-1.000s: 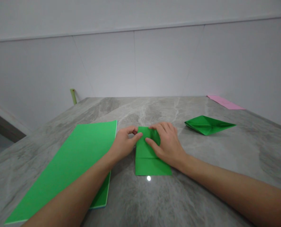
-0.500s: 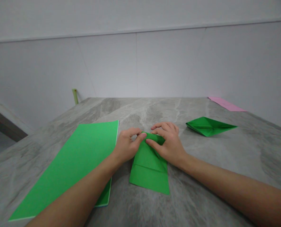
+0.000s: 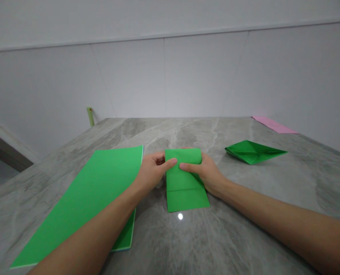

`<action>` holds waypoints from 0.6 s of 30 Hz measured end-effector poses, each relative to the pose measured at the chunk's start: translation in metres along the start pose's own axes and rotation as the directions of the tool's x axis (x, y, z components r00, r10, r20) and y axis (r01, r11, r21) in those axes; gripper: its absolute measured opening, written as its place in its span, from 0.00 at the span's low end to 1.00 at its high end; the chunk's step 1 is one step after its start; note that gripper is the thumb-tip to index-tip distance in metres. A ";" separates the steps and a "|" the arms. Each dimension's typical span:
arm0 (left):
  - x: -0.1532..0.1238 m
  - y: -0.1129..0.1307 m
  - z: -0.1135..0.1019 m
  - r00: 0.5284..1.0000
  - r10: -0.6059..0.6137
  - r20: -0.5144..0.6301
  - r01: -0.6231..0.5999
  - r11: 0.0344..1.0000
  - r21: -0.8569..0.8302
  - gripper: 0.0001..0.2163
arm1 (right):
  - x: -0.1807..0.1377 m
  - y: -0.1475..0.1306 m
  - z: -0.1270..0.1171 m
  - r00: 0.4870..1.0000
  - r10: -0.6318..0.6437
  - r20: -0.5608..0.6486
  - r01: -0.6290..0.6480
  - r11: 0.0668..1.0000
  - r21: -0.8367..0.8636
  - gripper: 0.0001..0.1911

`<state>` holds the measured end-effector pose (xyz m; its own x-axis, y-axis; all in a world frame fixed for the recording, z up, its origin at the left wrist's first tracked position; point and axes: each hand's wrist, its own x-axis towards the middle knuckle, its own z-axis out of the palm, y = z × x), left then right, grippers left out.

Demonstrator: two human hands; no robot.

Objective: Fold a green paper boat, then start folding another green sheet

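A creased piece of green paper [image 3: 185, 181] is held up a little, tilted, over the grey table in front of me. My left hand [image 3: 155, 170] grips its left edge, thumb on the front face and fingers bent behind. On the opposite edge, my right hand [image 3: 208, 172] pinches it too, its thumb pressed on the front and most of its fingers hidden behind the sheet. A crease runs across the lower part of the paper. To the right lies a folded green paper boat [image 3: 251, 152], pointed at its ends, which neither hand touches.
On the left rests a stack of larger green paper [image 3: 101, 183], partly under my left forearm. A pink sheet [image 3: 274, 125] lies at the table's far right edge, by the white wall [image 3: 164, 76]. A light green strip [image 3: 90, 116] stands beyond the far left corner.
The green paper has been tilted up, so its top edge is higher and its front face shows more fully. My right fingers have gone behind it.
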<state>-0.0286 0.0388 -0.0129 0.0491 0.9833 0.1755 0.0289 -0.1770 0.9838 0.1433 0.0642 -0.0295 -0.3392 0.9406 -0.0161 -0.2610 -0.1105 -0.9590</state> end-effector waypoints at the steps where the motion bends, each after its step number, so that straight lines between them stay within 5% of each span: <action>1: 0.000 -0.001 0.001 0.998 -0.043 0.034 0.044 0.998 -0.040 0.10 | 0.000 0.000 0.000 1.000 -0.006 -0.008 0.006 1.000 0.002 0.31; 12: -0.001 -0.002 0.002 0.996 -0.089 -0.005 0.088 0.994 -0.064 0.10 | 0.001 -0.002 0.000 0.999 0.014 -0.032 -0.015 0.999 -0.036 0.37; 18: 0.001 -0.004 0.001 0.979 -0.173 0.109 0.182 0.980 -0.082 0.12 | 0.001 0.000 -0.001 0.999 0.004 -0.047 -0.006 0.999 -0.041 0.38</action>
<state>-0.0280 0.0406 -0.0162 0.1523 0.9883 -0.0026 -0.0446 0.0095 0.9990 0.1440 0.0651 -0.0297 -0.2969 0.9543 -0.0330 -0.2218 -0.1026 -0.9697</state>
